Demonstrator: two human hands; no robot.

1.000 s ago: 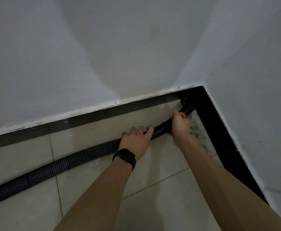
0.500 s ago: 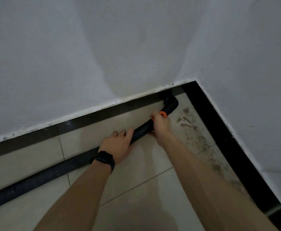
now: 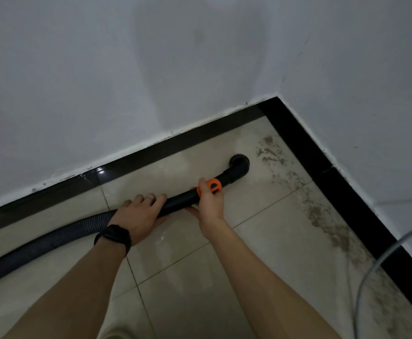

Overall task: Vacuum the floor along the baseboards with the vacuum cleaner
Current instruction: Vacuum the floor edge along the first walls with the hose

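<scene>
Head view: left hand [image 3: 138, 216] and right hand [image 3: 209, 201] fingers clamp hose [image 3: 53, 233], nozzle [image 3: 239, 165] apart from 2 baseboards [image 3: 175, 145].

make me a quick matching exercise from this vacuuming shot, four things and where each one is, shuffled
Things:
1. left hand
2. right hand
3. nozzle
4. dust

Places:
a. strewn on the tiles beside the right-side baseboard
b. gripping next to the orange ring
c. holding the hose where its ribs end
d. at the far end of the hose, short of the corner

Pairs: 1-c, 2-b, 3-d, 4-a
</scene>
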